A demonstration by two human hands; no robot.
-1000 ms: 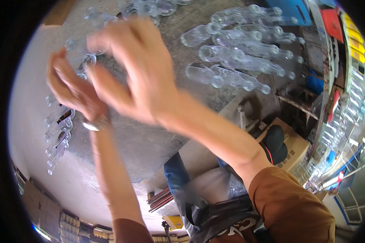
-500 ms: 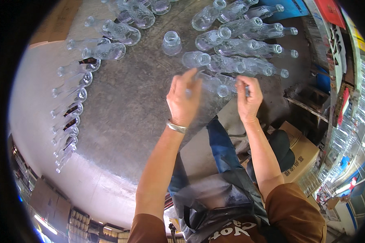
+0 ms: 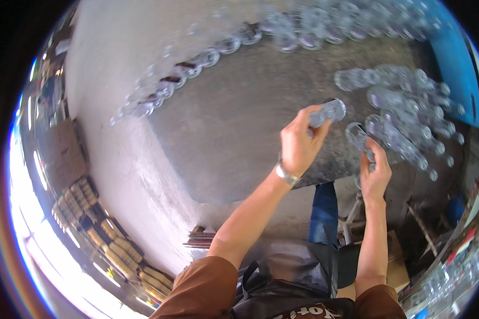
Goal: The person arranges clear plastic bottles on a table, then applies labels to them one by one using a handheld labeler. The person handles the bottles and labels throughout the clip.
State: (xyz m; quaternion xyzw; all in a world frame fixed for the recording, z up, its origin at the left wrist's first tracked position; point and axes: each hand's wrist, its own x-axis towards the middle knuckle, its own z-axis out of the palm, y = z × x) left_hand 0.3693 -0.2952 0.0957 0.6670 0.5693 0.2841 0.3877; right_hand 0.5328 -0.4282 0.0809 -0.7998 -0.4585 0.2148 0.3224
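Observation:
My left hand [image 3: 300,135] is closed around a clear glass bottle [image 3: 332,110], its round base pointing up and to the right. A second clear glass bottle [image 3: 355,133] is in my right hand [image 3: 376,173], gripped by its narrower end with the base turned away from me. Both bottles are lifted over the near right part of the dark table [image 3: 239,106]. Close by on the right stand rows of similar glass bottles [image 3: 396,139], softened by motion blur. My fingers hide parts of both held bottles.
More glass bottles [image 3: 308,26] line the table's far side, and a curved row of bottles [image 3: 189,66] runs along its left edge against a pale wall [image 3: 127,58]. A blue bin [image 3: 457,64] is at the far right. A dark apron [image 3: 287,271] covers my lap.
The view has swung, so the bottles and table sit differently. My hands, formerly at the near bottles of the right-hand group, now each hold a bottle raised with its base outward.

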